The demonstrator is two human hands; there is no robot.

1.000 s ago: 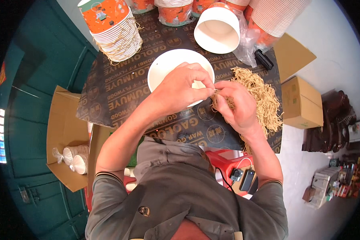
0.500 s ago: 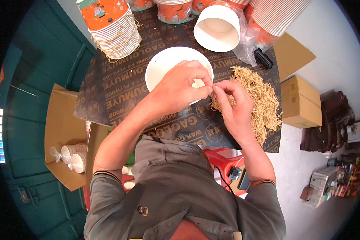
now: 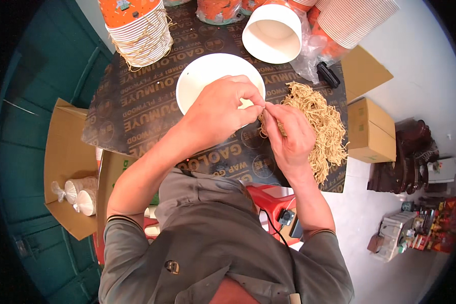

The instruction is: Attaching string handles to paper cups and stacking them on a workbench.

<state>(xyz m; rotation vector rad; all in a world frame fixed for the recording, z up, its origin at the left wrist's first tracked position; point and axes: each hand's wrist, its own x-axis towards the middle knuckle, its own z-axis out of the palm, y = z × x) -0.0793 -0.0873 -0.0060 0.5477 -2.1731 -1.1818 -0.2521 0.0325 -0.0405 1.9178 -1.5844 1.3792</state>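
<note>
1. While both bare hands are meeting over the right edge of a white round bowl (image 3: 200,76), their fingertips are coming together just beside its rim.
2. The left hand (image 3: 222,104) is reaching across the bowl, hiding part of it, with thumb and forefinger bent toward each other into a narrow pinch; I cannot tell whether that pinch is fully closed or has hold of anything.
3. The right hand (image 3: 293,136) is holding its thumb and forefinger close together against the left fingertips; what may be between them is too small to make out.
4. Tan cords (image 3: 327,126) are lying in a tangled heap just right of the right hand, and some loose strands are showing beneath its palm.
5. The bowl and the heap are resting on a dark printed plywood tabletop (image 3: 126,109).
6. At the far left of the tabletop, a stack of orange-and-white paper tubs (image 3: 142,38) is standing with similar cords looped around it.
7. Beyond the bowl, a white-lined paper tub (image 3: 271,35) is facing its open mouth toward the person, near a clear plastic bag (image 3: 305,63) and a black object (image 3: 328,75).
</note>
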